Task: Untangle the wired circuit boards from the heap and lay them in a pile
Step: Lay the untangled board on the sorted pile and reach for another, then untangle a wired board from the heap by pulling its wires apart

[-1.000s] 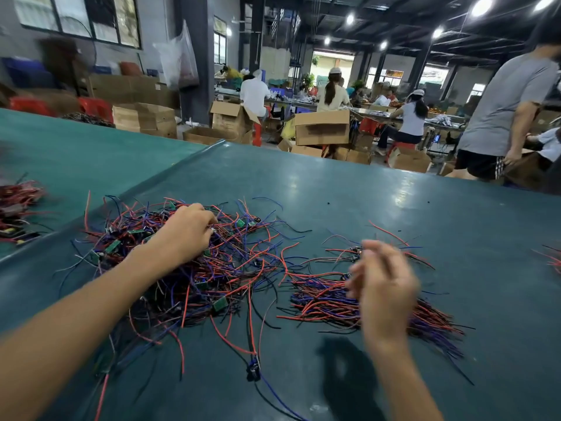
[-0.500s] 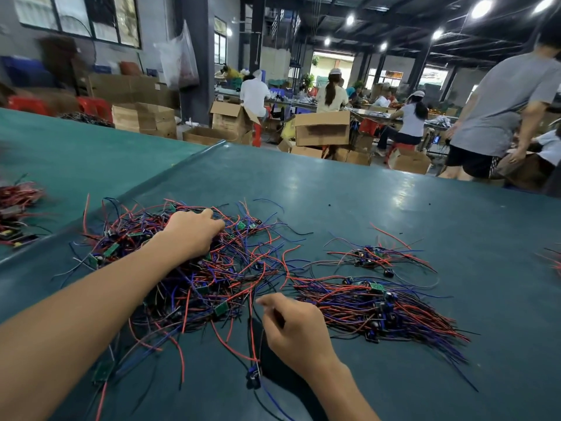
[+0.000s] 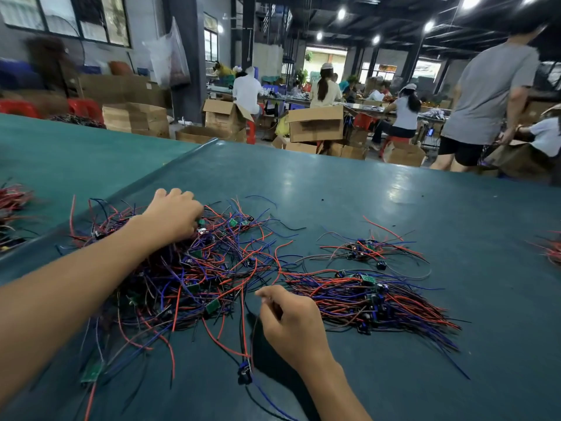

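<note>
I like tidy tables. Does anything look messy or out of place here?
Yes. A green board lies off the heap's near left edge, and a small bunch sits behind the pile, not on it.

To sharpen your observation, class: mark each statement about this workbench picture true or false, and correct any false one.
1. The left hand rests on the tangled heap. True.
2. The right hand is held up high, open and empty. False: it is low beside the heap, pinching a wire.
3. The laid-out pile lies left of the heap. False: it lies to its right.
4. The heap holds red, blue and black strands. True.
</note>
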A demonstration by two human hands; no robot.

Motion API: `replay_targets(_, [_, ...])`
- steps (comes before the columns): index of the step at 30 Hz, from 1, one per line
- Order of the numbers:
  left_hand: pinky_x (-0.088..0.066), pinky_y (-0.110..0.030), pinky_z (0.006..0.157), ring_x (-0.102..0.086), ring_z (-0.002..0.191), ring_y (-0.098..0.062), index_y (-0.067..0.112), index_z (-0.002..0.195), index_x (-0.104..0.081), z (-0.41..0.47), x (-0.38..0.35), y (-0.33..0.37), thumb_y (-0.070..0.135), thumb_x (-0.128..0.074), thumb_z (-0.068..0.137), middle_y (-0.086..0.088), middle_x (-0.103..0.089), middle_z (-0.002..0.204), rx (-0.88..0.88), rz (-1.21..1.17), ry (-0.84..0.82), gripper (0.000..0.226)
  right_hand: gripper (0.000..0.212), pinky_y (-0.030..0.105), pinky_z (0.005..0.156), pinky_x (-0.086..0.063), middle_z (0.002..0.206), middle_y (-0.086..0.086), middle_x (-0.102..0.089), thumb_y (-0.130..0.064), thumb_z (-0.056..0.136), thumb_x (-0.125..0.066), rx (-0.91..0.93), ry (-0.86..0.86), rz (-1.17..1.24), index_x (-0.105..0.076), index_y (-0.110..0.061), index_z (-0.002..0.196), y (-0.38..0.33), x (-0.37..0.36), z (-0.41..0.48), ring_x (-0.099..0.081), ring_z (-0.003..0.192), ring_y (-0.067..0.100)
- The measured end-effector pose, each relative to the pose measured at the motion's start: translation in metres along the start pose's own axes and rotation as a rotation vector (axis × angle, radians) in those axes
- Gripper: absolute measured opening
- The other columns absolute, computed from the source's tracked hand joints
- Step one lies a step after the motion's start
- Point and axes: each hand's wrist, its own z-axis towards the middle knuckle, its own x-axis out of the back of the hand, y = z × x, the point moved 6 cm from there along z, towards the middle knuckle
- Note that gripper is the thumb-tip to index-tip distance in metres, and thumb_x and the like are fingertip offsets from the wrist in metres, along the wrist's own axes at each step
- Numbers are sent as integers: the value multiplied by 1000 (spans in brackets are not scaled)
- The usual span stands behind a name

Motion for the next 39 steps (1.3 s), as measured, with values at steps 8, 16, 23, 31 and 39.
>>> replay_targets(8, [-44,-42,97,-54,106,-32,15,114,-71,-5,68,-27,27,-66,96,-12,-55,106,27,-838,402,22,22,10,54,-28,62,-19,-49,-15,89,-60,-31,-20,0,-75,-15,105,1,0,0,-38,45,-7])
replay_targets(16, [-59,-30,70,-62,69,-10,2,110,-70,-27,85,16,16,-59,99,-3,-67,82,14,-2019,-37,20,25,14,56,-34,75,-8,-72,-17,87,-57,-34,38,50,-75,-15,105,6,-2,-1,-43,50,-2])
replay_targets(23, [-55,-22,54,-65,66,-10,0,113,-69,-60,41,114,15,-54,99,-3,-65,79,97,-2505,-535,25,16,32,51,-48,63,-10,-64,-23,93,-60,-257,271,420,-75,-28,99,27,11,0,-58,52,11])
replay_targets(31, [-17,-11,30,-29,40,0,6,82,-58,-92,-4,183,26,-66,90,0,-46,71,131,-2595,-855,23,17,31,64,-56,77,1,-75,-14,99,-63,-474,376,624,-77,-23,103,43,12,1,-69,67,15])
replay_targets(39, [-18,-12,31,-24,38,0,7,100,-61,-107,2,188,35,-59,97,2,-52,73,-86,-2391,-789,29,21,24,40,-42,69,11,-71,-27,97,-66,-598,315,862,-76,-11,85,50,11,3,-60,51,21])
